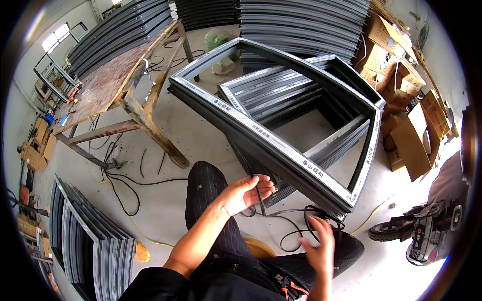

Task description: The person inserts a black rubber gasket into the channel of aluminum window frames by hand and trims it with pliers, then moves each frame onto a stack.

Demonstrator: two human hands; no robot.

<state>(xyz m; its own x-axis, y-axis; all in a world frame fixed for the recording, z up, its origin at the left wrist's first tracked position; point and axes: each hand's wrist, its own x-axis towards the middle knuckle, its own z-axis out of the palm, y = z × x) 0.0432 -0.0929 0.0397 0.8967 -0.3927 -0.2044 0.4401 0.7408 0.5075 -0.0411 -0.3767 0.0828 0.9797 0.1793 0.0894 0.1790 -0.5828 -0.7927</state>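
A stack of dark grey metal window frames [221, 108] stands before me, the top one turned at an angle to those below. Beside its near edge is my left hand [242, 194], palm up, with a thin black rubber strip [261, 206] running between thumb and fingers. The strip trails down toward loose black coils [288, 241] on the floor by the stack. My right hand [320, 243] is over my right leg, near the coils, blurred by motion. Its thumb stands apart from its fingers, and nothing shows in it.
On the left stand a rusty-legged worktable [105, 95] and a pile of frames [83, 241]. Cables [118, 175] cross the floor. More stacked frames [304, 30] rise behind. Cardboard boxes [419, 135] and a small wheeled vehicle [427, 228] are at right. Orange-handled pliers [288, 288] lie near my lap.
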